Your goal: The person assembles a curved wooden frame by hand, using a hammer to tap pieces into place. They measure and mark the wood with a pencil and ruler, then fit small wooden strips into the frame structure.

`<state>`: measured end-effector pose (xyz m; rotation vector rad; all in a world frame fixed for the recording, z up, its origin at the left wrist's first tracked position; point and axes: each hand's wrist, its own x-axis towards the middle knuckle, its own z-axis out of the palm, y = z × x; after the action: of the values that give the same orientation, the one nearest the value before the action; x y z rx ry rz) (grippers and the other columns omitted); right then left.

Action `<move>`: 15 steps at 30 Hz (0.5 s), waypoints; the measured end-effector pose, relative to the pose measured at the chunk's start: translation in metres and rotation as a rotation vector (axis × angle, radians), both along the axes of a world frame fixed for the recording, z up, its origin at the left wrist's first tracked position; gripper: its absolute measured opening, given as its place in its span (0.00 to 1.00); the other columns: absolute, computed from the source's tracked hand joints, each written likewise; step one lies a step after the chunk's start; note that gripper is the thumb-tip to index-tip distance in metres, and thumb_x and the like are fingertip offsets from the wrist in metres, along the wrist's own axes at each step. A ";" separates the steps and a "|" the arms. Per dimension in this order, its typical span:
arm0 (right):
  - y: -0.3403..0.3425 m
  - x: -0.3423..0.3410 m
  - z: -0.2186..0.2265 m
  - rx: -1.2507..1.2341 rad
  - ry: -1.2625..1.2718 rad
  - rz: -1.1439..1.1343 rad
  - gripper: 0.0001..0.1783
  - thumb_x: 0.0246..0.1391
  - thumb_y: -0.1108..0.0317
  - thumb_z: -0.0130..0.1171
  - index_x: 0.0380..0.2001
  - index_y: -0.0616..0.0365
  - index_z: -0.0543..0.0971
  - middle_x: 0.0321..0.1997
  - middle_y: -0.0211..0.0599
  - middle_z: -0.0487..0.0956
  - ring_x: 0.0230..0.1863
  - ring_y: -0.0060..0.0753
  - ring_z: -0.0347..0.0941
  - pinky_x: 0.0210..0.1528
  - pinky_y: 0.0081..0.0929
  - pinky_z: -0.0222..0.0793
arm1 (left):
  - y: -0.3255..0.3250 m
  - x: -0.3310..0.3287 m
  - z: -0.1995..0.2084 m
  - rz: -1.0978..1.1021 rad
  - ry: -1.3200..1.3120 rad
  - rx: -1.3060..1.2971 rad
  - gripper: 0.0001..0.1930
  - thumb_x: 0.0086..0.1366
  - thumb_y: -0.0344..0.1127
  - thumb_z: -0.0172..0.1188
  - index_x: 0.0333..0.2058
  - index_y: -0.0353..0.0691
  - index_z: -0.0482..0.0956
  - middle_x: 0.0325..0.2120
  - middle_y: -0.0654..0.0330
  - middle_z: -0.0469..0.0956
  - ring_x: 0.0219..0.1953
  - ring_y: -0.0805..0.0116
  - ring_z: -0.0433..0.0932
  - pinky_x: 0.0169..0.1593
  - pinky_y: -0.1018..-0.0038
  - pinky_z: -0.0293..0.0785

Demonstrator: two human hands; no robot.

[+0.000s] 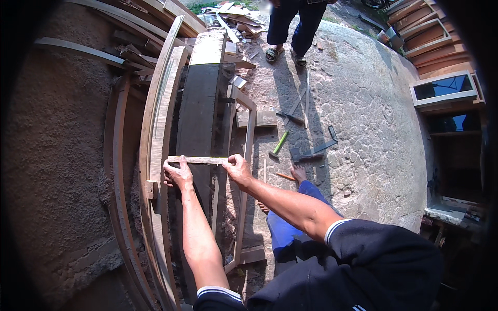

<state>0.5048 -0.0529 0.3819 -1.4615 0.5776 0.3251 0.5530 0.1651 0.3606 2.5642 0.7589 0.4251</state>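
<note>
A short, narrow wooden strip (202, 160) lies crosswise between my hands, above a long, thick timber beam (199, 111). My left hand (179, 174) grips the strip's left end, thumb on top, close to the upright boards. The right end is pinched between the thumb and fingers of my right hand (237, 170). Beneath and beside my right hand stands a light wooden frame (249, 140), leaning along the beam. To the left runs a long pale board (160, 135) with a small wooden block (151, 189) against it.
On the ground lie a green-handled hammer (279, 145), a dark L-shaped tool (326, 145) and an orange stick-like tool (285, 177). Another person (296, 26) stands ahead. Wood scraps (238, 20) are heaped beyond the beam. A rough wall (62, 155) borders the left; window frames (445, 89) stand at right.
</note>
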 end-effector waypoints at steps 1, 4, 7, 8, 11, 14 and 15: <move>0.000 0.001 0.001 -0.033 -0.041 -0.013 0.14 0.54 0.66 0.68 0.39 0.62 0.77 0.35 0.36 0.78 0.38 0.29 0.75 0.43 0.30 0.72 | -0.001 0.000 0.001 0.000 -0.020 0.012 0.37 0.59 0.60 0.69 0.57 0.40 0.68 0.51 0.48 0.72 0.60 0.47 0.63 0.62 0.46 0.51; 0.000 0.003 0.002 -0.050 -0.018 -0.046 0.15 0.51 0.67 0.70 0.38 0.61 0.77 0.35 0.37 0.78 0.39 0.30 0.75 0.42 0.31 0.73 | -0.002 0.001 0.003 0.016 0.002 -0.012 0.38 0.60 0.61 0.68 0.58 0.40 0.68 0.53 0.47 0.72 0.61 0.46 0.64 0.63 0.45 0.51; -0.001 0.005 0.003 -0.073 0.044 -0.027 0.14 0.50 0.67 0.70 0.37 0.60 0.77 0.34 0.36 0.78 0.37 0.31 0.75 0.41 0.32 0.73 | -0.005 0.000 0.005 0.050 0.039 -0.047 0.43 0.62 0.62 0.65 0.66 0.41 0.63 0.62 0.43 0.68 0.69 0.45 0.59 0.68 0.39 0.42; -0.001 0.006 0.003 -0.058 0.033 -0.033 0.14 0.50 0.67 0.70 0.36 0.60 0.77 0.33 0.36 0.78 0.36 0.31 0.75 0.41 0.33 0.72 | -0.005 0.000 0.006 0.033 -0.040 -0.076 0.44 0.62 0.63 0.64 0.67 0.41 0.61 0.64 0.43 0.66 0.71 0.46 0.57 0.69 0.38 0.39; -0.010 0.012 0.010 -0.057 0.104 -0.032 0.12 0.53 0.68 0.69 0.36 0.57 0.76 0.30 0.35 0.79 0.32 0.29 0.76 0.36 0.32 0.74 | -0.006 -0.003 0.011 0.054 -0.030 -0.178 0.48 0.64 0.68 0.57 0.71 0.42 0.54 0.72 0.47 0.57 0.75 0.49 0.50 0.71 0.35 0.30; -0.041 0.024 0.023 0.392 0.077 -0.218 0.10 0.58 0.68 0.65 0.37 0.55 0.74 0.31 0.34 0.80 0.31 0.24 0.77 0.32 0.27 0.76 | -0.007 -0.007 0.017 0.012 0.010 -0.164 0.47 0.64 0.68 0.56 0.71 0.42 0.54 0.72 0.49 0.56 0.75 0.49 0.51 0.71 0.36 0.29; -0.058 0.034 0.028 0.442 -0.006 -0.296 0.09 0.61 0.68 0.64 0.37 0.54 0.73 0.31 0.32 0.80 0.30 0.23 0.78 0.31 0.26 0.77 | -0.007 -0.009 0.019 -0.005 0.028 -0.150 0.47 0.64 0.68 0.57 0.71 0.44 0.55 0.72 0.49 0.56 0.75 0.49 0.50 0.71 0.35 0.31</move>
<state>0.5383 -0.1108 0.4103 -0.9369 0.6596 0.1974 0.5444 0.1584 0.3795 2.4363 0.7640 0.3184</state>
